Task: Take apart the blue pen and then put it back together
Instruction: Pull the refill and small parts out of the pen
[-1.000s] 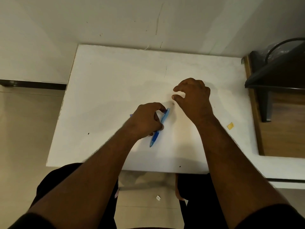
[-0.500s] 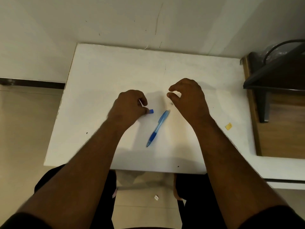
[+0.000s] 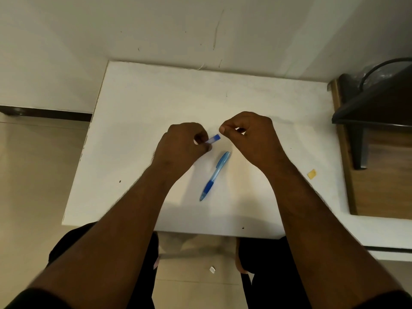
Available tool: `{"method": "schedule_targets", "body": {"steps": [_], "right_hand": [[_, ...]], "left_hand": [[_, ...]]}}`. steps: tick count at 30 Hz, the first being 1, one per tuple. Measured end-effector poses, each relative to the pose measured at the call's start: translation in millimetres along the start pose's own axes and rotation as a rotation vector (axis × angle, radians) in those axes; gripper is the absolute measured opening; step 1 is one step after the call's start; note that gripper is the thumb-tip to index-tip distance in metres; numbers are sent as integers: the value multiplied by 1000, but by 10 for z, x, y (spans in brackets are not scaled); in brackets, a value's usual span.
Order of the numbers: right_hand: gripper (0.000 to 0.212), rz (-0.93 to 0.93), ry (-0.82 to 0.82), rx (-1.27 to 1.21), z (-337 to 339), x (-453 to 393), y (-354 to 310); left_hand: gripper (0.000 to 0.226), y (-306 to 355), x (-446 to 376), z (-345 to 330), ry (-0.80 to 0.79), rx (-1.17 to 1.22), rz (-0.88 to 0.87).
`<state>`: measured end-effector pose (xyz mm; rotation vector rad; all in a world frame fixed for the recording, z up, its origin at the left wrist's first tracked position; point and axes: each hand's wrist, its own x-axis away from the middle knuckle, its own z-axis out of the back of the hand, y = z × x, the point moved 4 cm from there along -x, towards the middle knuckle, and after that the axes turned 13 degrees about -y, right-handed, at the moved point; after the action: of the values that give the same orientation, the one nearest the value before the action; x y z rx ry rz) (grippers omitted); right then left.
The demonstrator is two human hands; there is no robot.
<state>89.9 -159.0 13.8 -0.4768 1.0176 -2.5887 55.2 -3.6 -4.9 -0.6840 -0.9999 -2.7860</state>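
Head view: left hand (image 3: 182, 146) grip pinches blue cap (image 3: 213, 138); right hand (image 3: 249, 134) curled, contents unclear.

A white counter (image 3: 156, 103) stands against a pale wall (image 3: 178, 25) marked with thin scratches. Beige tiled floor (image 3: 33, 175) spreads to the left, with a dark skirting strip (image 3: 44, 112) along the wall's foot. At the right sits a wooden surface (image 3: 383, 186) beneath a dark piece of furniture (image 3: 376, 108), perhaps a shelf. The light is soft and even.
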Motion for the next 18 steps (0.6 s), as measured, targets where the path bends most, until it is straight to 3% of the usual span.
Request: {"method": "schedule_targets", "body": {"steps": [5, 11, 14, 18], "right_hand": [[20, -90, 25, -259, -19, -6, 13], [6, -101, -25, -403, -51, -30, 57], [7, -121, -8, -448, -26, -23, 87], [14, -129, -3, -313, -46, -36, 100]], "left_hand": [[24, 123, 83, 98, 123, 38, -131], [21, 153, 104, 102, 150, 46, -230], [25, 161, 89, 73, 108, 76, -201], [34, 181, 61, 5, -1, 117, -139]]}}
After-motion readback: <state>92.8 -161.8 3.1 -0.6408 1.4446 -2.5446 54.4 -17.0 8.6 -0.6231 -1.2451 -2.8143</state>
